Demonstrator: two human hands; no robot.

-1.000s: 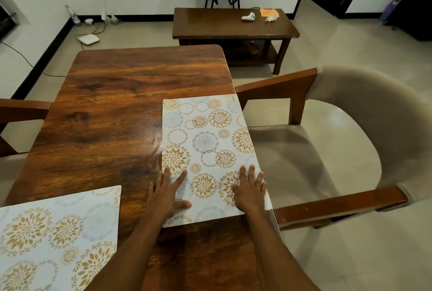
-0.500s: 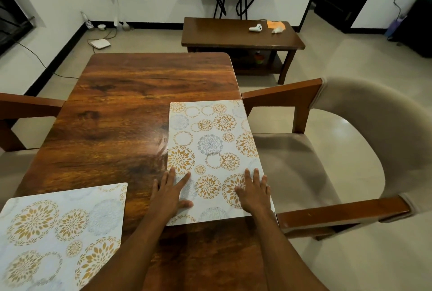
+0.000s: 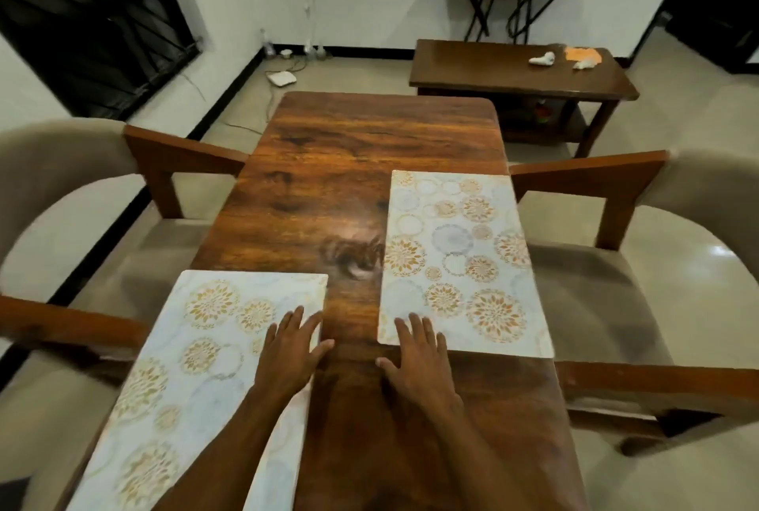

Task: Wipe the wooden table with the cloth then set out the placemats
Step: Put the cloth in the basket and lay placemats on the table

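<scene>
Head view: the left grip lies flat and released, fingers straight, on the right edge of the left placemat at lower left. The right grip, also released, rests on the worktop, its fingertips on the near left corner of the right placemat.

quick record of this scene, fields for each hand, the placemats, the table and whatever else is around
left hand: flat, fingers straight, on the right edge of the left placemat
right hand: flat, fingertips on the near left corner of the right placemat, palm on the wooden table
placemats: two, patterned, lying flat, apart
gap: bare wood between them
seats: left armchair, right armchair
low table: behind, holds an orange item, too blurred to name
</scene>
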